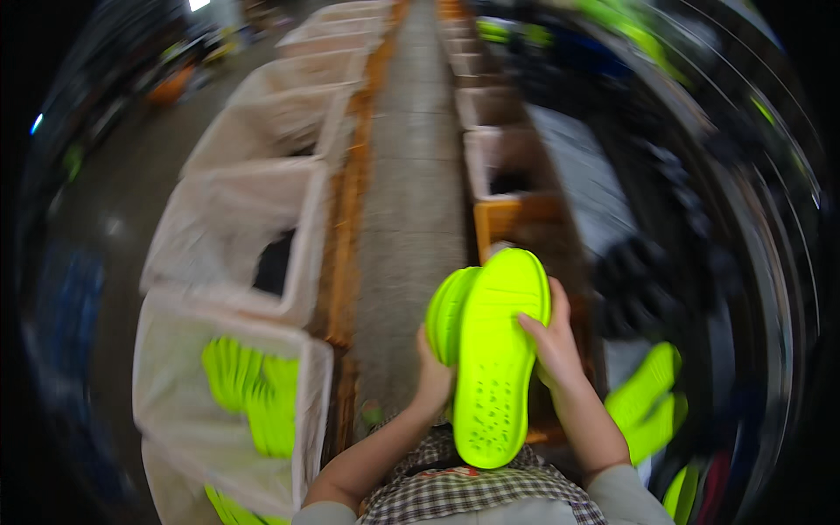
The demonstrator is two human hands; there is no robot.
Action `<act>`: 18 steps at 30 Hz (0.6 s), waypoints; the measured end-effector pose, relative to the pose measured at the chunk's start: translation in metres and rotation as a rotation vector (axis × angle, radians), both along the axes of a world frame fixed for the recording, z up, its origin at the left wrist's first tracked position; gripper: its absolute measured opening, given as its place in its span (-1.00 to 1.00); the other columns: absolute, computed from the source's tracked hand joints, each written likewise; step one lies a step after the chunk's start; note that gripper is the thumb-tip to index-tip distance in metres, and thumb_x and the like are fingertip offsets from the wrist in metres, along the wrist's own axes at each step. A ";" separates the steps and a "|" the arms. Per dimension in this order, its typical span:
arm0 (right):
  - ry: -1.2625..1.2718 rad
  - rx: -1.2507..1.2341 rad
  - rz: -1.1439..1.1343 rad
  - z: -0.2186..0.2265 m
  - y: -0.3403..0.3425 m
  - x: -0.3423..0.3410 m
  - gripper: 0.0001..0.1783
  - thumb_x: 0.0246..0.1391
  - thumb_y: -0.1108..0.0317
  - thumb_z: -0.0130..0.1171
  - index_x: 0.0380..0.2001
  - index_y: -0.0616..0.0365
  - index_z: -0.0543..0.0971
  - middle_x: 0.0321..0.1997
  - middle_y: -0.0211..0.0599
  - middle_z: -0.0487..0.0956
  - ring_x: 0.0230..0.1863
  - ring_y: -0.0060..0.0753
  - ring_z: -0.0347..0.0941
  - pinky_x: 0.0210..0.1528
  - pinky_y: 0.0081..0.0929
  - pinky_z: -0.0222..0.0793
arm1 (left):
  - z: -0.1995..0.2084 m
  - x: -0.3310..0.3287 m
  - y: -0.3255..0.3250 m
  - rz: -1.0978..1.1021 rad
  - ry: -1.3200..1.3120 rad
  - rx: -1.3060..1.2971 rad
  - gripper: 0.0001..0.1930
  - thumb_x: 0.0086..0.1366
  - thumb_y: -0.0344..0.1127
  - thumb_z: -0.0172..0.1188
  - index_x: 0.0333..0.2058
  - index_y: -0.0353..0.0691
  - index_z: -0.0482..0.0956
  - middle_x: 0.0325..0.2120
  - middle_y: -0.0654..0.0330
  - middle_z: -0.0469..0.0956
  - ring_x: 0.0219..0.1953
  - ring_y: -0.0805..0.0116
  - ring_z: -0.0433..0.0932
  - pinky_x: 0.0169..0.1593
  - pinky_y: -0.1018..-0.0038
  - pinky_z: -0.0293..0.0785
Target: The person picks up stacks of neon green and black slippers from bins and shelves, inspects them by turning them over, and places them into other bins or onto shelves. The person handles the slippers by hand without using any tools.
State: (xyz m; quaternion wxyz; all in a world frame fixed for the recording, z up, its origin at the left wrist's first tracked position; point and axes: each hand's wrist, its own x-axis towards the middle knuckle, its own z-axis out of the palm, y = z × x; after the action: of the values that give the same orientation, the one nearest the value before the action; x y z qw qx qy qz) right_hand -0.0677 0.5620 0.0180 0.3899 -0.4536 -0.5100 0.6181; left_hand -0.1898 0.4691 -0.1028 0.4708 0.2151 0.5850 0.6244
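Observation:
In front of my body I hold neon yellow-green shoe insoles [500, 350], long, rounded and dotted with small holes toward the lower end. My right hand [558, 346] grips the front one by its right edge, thumb on its face. Behind it, to the left, more insoles [444, 317] of the same colour show their edges; how many is hidden. My left hand [432, 378] is closed round this bunch from the left, its fingers mostly hidden. The held insoles overlap, close to a checked apron [416, 490].
On the left runs a row of white-lined bins [175, 367]; the nearer ones hold yellow-green insoles [276, 407]. A narrow grey aisle [407, 175] lies between it and a right-hand row of bins [477, 162]. At right, more insoles [647, 402] lie near dark pieces [634, 284].

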 end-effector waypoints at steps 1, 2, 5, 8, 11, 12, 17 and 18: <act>-0.068 0.001 0.096 -0.001 -0.007 -0.014 0.04 0.01 0.46 0.18 0.34 0.17 -0.32 0.33 0.03 0.00 0.23 -0.13 0.18 0.22 -0.34 0.19 | -0.005 -0.011 -0.012 0.094 -0.046 0.006 0.01 0.10 -0.51 0.28 0.30 -0.15 -0.34 0.20 -0.08 0.05 0.19 0.09 0.20 0.21 0.22 0.21; -0.200 0.104 0.227 0.000 -0.022 -0.024 0.10 -0.01 0.46 0.20 0.34 0.15 -0.39 0.36 0.05 -0.09 0.31 -0.10 0.07 0.25 -0.28 0.16 | -0.010 -0.024 -0.024 0.181 -0.050 0.035 0.02 0.08 -0.52 0.29 0.30 -0.16 -0.34 0.20 -0.07 0.05 0.20 0.10 0.19 0.21 0.23 0.21; -0.249 0.312 0.640 0.001 -0.081 -0.058 0.07 -0.02 0.60 0.09 0.32 0.20 -0.46 0.36 0.17 -0.10 0.38 -0.04 -0.04 0.27 -0.24 0.10 | -0.011 -0.071 -0.065 0.504 0.315 0.007 -0.01 0.04 -0.43 0.34 0.29 -0.27 -0.20 0.10 -0.08 0.17 0.20 0.10 0.18 0.20 0.23 0.20; -0.282 0.438 0.934 -0.010 -0.104 -0.114 0.00 0.02 0.61 0.02 0.31 0.28 -0.45 0.33 0.21 -0.01 0.33 0.01 0.06 0.26 -0.24 0.10 | 0.009 -0.121 -0.115 0.733 0.410 0.028 -0.06 0.03 -0.30 0.37 0.25 -0.34 -0.08 0.05 -0.07 0.24 0.17 0.06 0.22 0.18 0.25 0.21; -0.277 0.623 1.089 -0.022 -0.126 -0.196 -0.14 0.10 0.50 0.03 0.31 0.35 -0.25 0.28 0.31 0.06 0.27 0.15 0.14 0.23 -0.18 0.13 | 0.026 -0.188 -0.169 1.000 0.419 -0.059 -0.06 -0.02 -0.35 0.40 0.24 -0.36 -0.05 0.04 -0.10 0.24 0.16 0.00 0.21 0.20 0.17 0.15; -0.356 0.708 1.146 -0.025 -0.135 -0.224 -0.19 0.12 0.48 0.03 0.30 0.37 -0.17 0.27 0.34 0.06 0.26 0.21 0.16 0.23 -0.15 0.14 | 0.029 -0.213 -0.192 1.077 0.585 -0.172 -0.04 -0.05 -0.37 0.41 0.24 -0.36 -0.04 0.04 -0.13 0.23 0.15 -0.04 0.19 0.21 0.14 0.13; -0.256 0.749 1.329 -0.094 -0.211 -0.392 -0.23 0.10 0.49 0.05 0.28 0.41 -0.08 0.18 0.34 0.21 0.20 0.21 0.21 0.20 -0.17 0.17 | 0.013 -0.338 -0.300 1.144 1.113 -0.675 0.00 -0.18 -0.39 0.45 0.25 -0.23 0.05 0.03 -0.11 0.23 0.11 -0.13 0.20 0.16 0.08 0.12; -0.194 0.702 1.357 -0.119 -0.231 -0.428 -0.23 0.11 0.46 0.05 0.28 0.43 -0.08 0.11 0.39 0.27 0.16 0.27 0.23 0.17 -0.15 0.21 | 0.004 -0.364 -0.320 1.107 1.191 -0.789 0.00 -0.19 -0.40 0.45 0.25 -0.21 0.07 0.03 -0.09 0.23 0.10 -0.13 0.20 0.16 0.09 0.12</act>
State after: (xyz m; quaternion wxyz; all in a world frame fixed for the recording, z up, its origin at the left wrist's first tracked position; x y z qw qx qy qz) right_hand -0.4956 0.3312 -0.1014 -0.0001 0.0567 -0.8746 0.4815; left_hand -0.5540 0.1495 -0.0989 -0.2381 0.0134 0.9234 0.3007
